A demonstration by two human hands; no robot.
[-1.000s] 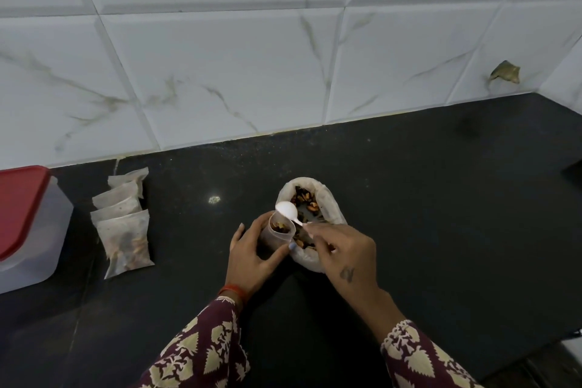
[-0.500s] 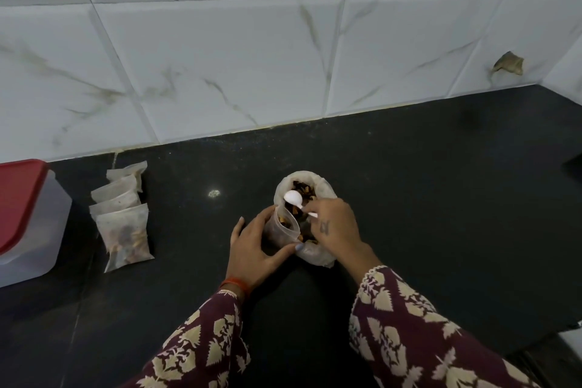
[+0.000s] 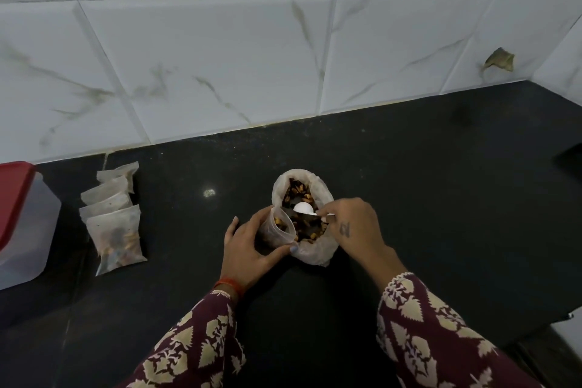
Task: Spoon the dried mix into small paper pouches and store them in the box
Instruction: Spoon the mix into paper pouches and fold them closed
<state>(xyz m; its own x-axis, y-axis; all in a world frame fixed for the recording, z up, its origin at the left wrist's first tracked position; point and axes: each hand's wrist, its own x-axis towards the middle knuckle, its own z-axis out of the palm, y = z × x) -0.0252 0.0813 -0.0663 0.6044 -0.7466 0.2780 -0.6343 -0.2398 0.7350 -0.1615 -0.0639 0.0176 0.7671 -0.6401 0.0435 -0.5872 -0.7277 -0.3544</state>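
An open bag of dried mix (image 3: 315, 249) stands on the black counter (image 3: 425, 198), its brown and orange pieces showing. My left hand (image 3: 248, 249) holds a small paper pouch (image 3: 277, 230) upright against the bag's left side; the pouch is open with some mix inside. My right hand (image 3: 352, 224) pinches the handle of a white spoon (image 3: 303, 208), whose bowl sits over the mix in the bag. Several filled pouches (image 3: 116, 230) lie in an overlapping row at the left. A clear box with a red lid (image 3: 22, 224) stands at the far left edge.
A white marble-patterned tile wall (image 3: 252, 57) rises behind the counter, with a brown scrap (image 3: 500, 60) stuck on it at the right. A side wall closes the counter at the far right. The counter's front edge runs at the lower right.
The spoon has gone from over the small pouch back into the bag of mix. My right hand turned and shifted slightly right. My left hand kept hold of the pouch.
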